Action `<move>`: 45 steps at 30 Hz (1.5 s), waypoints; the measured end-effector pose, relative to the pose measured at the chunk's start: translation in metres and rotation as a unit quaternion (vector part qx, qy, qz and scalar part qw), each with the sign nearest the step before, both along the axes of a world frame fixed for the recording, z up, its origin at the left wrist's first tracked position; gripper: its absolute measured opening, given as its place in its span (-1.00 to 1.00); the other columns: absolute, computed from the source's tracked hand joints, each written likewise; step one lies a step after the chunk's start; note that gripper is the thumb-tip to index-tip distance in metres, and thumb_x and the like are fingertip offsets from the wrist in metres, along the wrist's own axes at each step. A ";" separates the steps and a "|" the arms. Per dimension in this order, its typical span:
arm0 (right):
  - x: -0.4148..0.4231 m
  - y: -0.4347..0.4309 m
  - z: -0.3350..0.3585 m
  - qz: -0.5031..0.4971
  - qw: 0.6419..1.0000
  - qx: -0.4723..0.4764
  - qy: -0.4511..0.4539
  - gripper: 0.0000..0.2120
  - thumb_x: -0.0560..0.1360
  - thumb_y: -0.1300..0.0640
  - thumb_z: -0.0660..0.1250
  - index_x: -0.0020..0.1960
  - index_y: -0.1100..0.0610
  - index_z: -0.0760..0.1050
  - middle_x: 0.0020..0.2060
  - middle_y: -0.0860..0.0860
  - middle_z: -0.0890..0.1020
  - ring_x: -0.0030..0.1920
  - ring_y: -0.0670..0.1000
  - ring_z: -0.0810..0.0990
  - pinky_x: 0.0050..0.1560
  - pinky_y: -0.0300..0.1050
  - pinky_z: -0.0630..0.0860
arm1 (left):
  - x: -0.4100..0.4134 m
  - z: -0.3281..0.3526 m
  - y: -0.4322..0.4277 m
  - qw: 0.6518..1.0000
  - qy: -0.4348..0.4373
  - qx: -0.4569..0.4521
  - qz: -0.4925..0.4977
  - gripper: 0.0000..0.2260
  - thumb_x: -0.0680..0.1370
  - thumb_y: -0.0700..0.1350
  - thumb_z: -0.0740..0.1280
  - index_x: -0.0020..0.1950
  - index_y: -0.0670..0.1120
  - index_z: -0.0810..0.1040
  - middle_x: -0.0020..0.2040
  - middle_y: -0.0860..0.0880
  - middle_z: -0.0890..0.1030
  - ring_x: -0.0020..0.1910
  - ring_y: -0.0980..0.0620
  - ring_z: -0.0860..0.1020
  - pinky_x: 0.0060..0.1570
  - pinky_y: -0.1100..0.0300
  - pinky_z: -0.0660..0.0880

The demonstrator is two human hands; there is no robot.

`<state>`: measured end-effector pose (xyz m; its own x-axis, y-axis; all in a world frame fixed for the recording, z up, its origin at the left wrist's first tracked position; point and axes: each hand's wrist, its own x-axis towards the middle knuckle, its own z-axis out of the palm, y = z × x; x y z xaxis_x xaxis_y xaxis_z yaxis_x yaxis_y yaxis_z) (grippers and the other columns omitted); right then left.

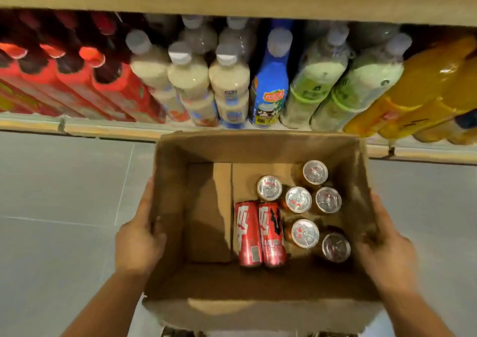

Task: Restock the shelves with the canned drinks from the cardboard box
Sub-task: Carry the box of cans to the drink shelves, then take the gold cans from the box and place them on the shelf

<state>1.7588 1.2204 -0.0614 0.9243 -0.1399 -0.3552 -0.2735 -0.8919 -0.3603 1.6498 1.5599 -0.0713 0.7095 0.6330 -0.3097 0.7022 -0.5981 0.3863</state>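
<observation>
Both hands grip the open cardboard box (258,280) by its side walls: the left hand (139,243) is wrapped over the left wall with the thumb curled onto the inner face and the fingers out of sight on the outside, and the right hand (387,254) is pressed flat against the outside of the right wall, fingers together. The box sits in front of the shelf (108,129), whose row of bottles (229,83) looks full along its visible length. The cans are all in the right half of the box: two red ones (260,234) lie on their sides, touching each other, and six upright ones (304,202) stand just beside them in a loose cluster, silver tops up. The left half of the box floor is bare. The step in hand appears to be carrying or setting the box into place before any can comes out. To do it well, keep the box level, since the load is lopsided and the right side will pull down; the right hand should bear firmly and, if possible, hook under the bottom edge rather than only press the wall. A tilt would likely send the lying cans rolling into the empty half and topple the standing ones. Set it down close to the shelf, then free one hand for the first can. Whether the box rests on the floor (64,194) or is held up cannot be told from this view.
</observation>
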 end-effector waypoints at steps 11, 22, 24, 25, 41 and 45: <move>0.002 0.008 -0.084 -0.011 1.000 0.015 0.021 -0.19 0.47 0.36 0.22 0.46 -0.27 -0.03 -0.25 0.11 0.48 -0.35 0.12 0.41 -0.17 0.06 0.51 | 0.019 -0.080 -0.001 1.000 0.006 -0.001 0.028 -0.30 0.54 -0.24 0.21 0.49 0.30 -0.02 -0.28 -0.25 0.57 -0.37 -0.20 0.48 -0.27 -0.01 0.43; -0.009 -0.002 -0.109 -0.033 0.998 0.036 0.035 -0.27 0.55 0.25 0.18 0.43 -0.35 -0.10 -0.17 0.10 0.48 -0.25 0.09 0.42 -0.10 -0.04 0.45 | 0.015 -0.100 -0.018 0.998 0.022 0.009 0.062 -0.30 0.54 -0.27 0.20 0.50 0.26 -0.03 -0.07 -0.38 0.57 -0.13 -0.40 0.51 -0.03 -0.16 0.46; -0.017 -0.004 -0.116 -0.031 0.998 0.035 0.053 -0.27 0.55 0.24 0.17 0.42 -0.36 -0.13 -0.18 0.13 0.51 -0.26 0.09 0.41 -0.09 -0.03 0.45 | 0.010 -0.104 -0.023 0.998 0.029 0.014 0.053 -0.30 0.54 -0.28 0.20 0.52 0.21 -0.02 -0.19 -0.33 0.53 -0.24 -0.34 0.46 -0.06 -0.16 0.45; -0.021 -0.005 -0.119 -0.031 0.997 0.037 0.060 -0.26 0.56 0.24 0.17 0.42 -0.37 -0.15 -0.16 0.14 0.52 -0.25 0.10 0.42 -0.06 -0.01 0.47 | 0.009 -0.107 -0.023 0.998 0.033 0.020 0.049 -0.31 0.54 -0.29 0.20 0.53 0.19 -0.02 -0.24 -0.27 0.49 -0.29 -0.26 0.41 -0.07 -0.16 0.44; -0.040 0.012 -0.111 0.183 0.974 -0.045 -0.122 -0.55 0.34 0.36 0.33 0.21 0.18 0.46 0.15 0.19 0.49 0.15 0.17 0.41 0.14 0.08 0.48 | 0.007 -0.117 -0.087 0.961 0.025 0.092 -0.258 -0.35 0.33 -0.17 0.42 0.40 -0.09 0.30 0.36 -0.28 0.30 0.37 -0.30 0.25 0.33 -0.19 0.21; -0.052 0.020 -0.127 0.249 0.947 -0.123 0.162 -0.45 0.44 0.21 0.32 0.38 0.09 0.23 0.32 0.07 0.34 0.34 0.09 0.30 0.25 0.00 0.43 | 0.014 -0.131 -0.151 0.925 0.112 -0.084 -0.352 -0.31 0.43 -0.07 0.39 0.48 0.00 0.13 0.44 -0.11 0.18 0.43 -0.14 0.21 0.37 -0.01 0.26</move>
<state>1.7072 1.2402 -0.1884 0.7449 0.1689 -0.6454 0.1418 -0.9854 -0.0942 1.6640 1.4087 -0.2027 0.8334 -0.0328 -0.5517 0.2351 -0.8824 0.4077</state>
